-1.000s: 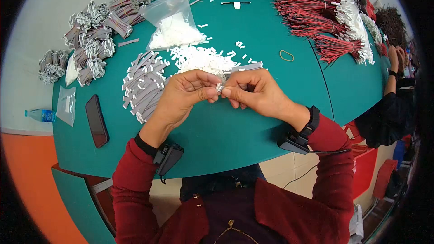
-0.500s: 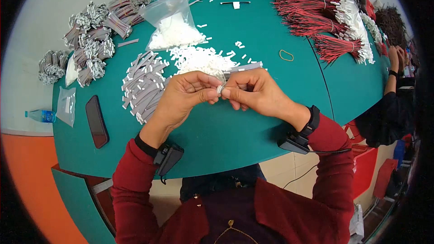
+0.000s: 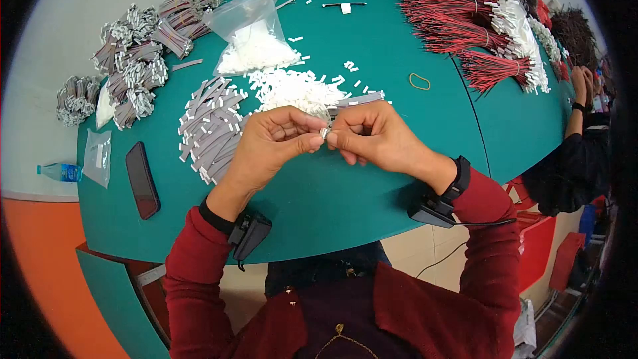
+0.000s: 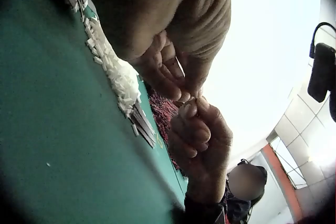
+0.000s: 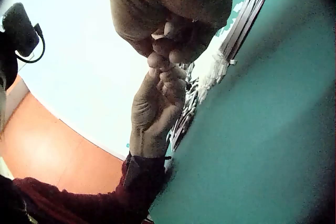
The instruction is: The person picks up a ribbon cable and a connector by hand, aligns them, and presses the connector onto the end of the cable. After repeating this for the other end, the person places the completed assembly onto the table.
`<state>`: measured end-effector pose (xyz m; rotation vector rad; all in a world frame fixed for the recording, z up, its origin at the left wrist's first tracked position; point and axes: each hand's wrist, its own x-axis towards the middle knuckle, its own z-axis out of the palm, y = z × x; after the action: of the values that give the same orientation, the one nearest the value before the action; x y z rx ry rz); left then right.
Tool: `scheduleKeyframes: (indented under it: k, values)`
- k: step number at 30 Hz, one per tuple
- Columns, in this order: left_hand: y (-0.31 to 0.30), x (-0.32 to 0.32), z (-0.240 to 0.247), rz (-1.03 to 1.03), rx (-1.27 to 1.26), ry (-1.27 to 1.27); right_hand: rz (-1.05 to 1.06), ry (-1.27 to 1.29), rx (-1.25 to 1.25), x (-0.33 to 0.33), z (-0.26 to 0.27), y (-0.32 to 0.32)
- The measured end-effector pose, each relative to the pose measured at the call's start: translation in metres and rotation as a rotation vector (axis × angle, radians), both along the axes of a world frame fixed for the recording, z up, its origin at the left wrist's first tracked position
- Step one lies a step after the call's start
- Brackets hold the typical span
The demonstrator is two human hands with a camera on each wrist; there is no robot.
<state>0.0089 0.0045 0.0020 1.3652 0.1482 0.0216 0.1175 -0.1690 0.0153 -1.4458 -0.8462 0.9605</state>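
Observation:
Both hands meet above the table, fingertips close together around one small white connector (image 3: 324, 132). The left hand (image 3: 276, 143) pinches it between thumb and forefinger from the left; the right hand (image 3: 382, 136) pinches it from the right. Most of the connector is hidden by the fingers, and in both wrist views it cannot be made out. Just beyond the hands lies a heap of loose white connectors (image 3: 292, 90). Grey flat cables with white ends (image 3: 209, 126) are spread left of the heap, and a few more grey cables (image 3: 362, 99) lie behind the right hand.
A plastic bag of white pieces (image 3: 256, 46) stands behind the heap. Bundled grey cables (image 3: 136, 60), a phone (image 3: 143, 179) and a bottle (image 3: 61, 171) are at left. Red-black wire bundles (image 3: 458, 20) fill the back right, near a rubber band (image 3: 419, 81). Another person's arm (image 3: 577, 106) is at far right.
The left hand has shifted very slightly, its thumb now a little straighter at the connector. Both hands keep their pinch, and the things on the table lie as before.

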Motion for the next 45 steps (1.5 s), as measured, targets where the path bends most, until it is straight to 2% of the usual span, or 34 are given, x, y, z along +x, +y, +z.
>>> scheduleKeyframes:
  k: [13,16,22,25,31,34,37,41,45]
  values:
    - [-0.004,-0.001,0.007,0.023,0.022,0.013,0.000,0.052,0.011,-0.002,0.006,-0.001]
    - [-0.006,-0.001,0.005,0.036,0.039,-0.014,-0.028,-0.135,0.050,-0.003,-0.003,-0.002]
    - [-0.010,-0.002,0.003,0.049,0.082,-0.098,-0.025,0.086,0.011,-0.006,0.014,0.000]
    - [-0.009,-0.003,0.003,0.047,0.083,-0.080,-0.042,-0.098,0.072,-0.004,-0.004,0.000]
    - [-0.010,-0.002,0.003,0.060,0.120,-0.104,-0.041,-0.002,0.034,-0.004,0.004,0.001]
    - [-0.010,-0.001,0.001,0.059,0.109,-0.114,-0.104,-0.152,0.074,-0.008,-0.004,0.000]
    - [-0.009,-0.002,0.002,0.044,0.106,-0.103,-0.050,0.028,-0.015,-0.006,0.008,0.000]
    - [-0.010,-0.002,0.000,0.054,0.163,-0.148,-0.082,-0.053,0.043,-0.007,-0.001,0.000]
    - [-0.009,-0.001,0.002,0.051,0.034,-0.096,-0.079,-0.068,0.029,-0.005,0.001,0.001]
